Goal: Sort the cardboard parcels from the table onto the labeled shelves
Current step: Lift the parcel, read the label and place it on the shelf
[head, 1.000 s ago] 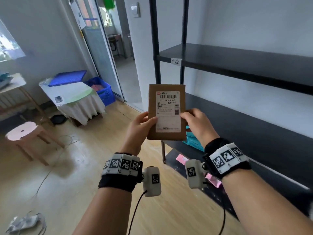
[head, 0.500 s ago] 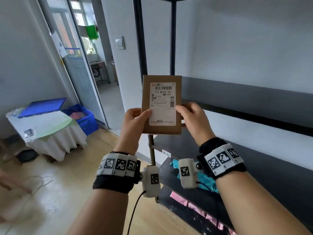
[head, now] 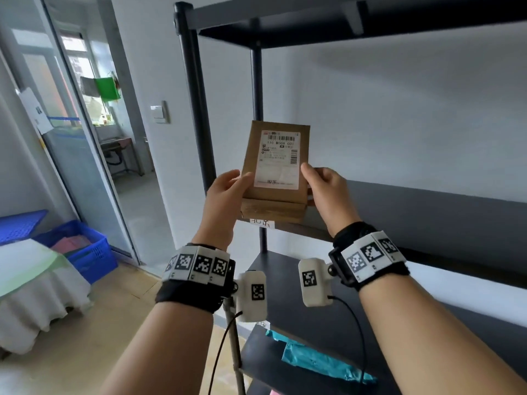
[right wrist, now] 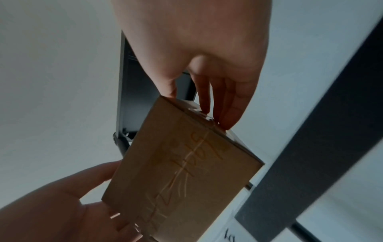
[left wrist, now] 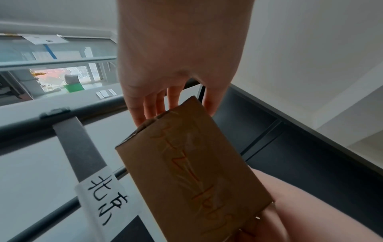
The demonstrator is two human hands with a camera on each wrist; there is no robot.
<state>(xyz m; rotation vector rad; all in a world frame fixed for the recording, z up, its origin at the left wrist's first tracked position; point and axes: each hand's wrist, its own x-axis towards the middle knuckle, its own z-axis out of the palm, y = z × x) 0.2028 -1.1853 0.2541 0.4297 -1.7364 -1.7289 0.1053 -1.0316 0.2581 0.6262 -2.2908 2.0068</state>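
A small brown cardboard parcel point(head: 275, 166) with a white barcode label on its top face is held between both hands, just above the front edge of a black shelf point(head: 427, 212). My left hand point(head: 225, 192) grips its left side, thumb on top. My right hand point(head: 325, 186) grips its right side the same way. The taped underside of the parcel point(left wrist: 199, 176) carries orange handwriting, also seen in the right wrist view of the parcel point(right wrist: 180, 173). A white paper label point(left wrist: 101, 198) with black characters is stuck on the shelf's front rail, below the parcel.
Black shelf posts point(head: 196, 109) rise at the left, another shelf point(head: 370, 21) overhangs above. A teal bag point(head: 322, 360) lies on a lower shelf. A blue crate point(head: 85, 252) and a white-draped table point(head: 37, 283) stand at left by the glass door.
The parcel has risen with both hands and tilted flatter, from in front of the lower shelves up to the front edge of the labeled shelf. The view has swung upward.
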